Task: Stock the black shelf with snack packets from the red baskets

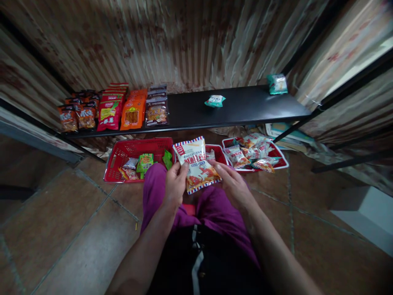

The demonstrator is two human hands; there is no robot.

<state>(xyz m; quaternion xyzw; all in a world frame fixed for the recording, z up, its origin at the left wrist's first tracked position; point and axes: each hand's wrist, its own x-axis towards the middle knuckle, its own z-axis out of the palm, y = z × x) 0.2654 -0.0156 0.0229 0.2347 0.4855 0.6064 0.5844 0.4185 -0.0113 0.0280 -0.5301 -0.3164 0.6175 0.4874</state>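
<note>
Between my two hands, above my knees, is a white snack bag (198, 164) with red lettering and a striped edge, tilted a little. The thumb of my left hand (175, 182) presses on its left side, the fingers hidden behind. My right hand (231, 180) pinches the bag's right edge. Just beyond it stand red plastic baskets: the left basket (139, 144) holds green and white packets, and the right basket (281, 164) is heaped with similar white snack bags (239, 157). A middle basket (216, 150) is partly covered by the held bag.
A black shelf (187, 110) spans above the baskets. Along its left stand brown-orange bags (78, 116), red bags (110, 110), orange bags (134, 110) and dark packets (157, 108). Teal-white packets lie at the middle (215, 101) and right end (278, 84). Metal posts frame both sides.
</note>
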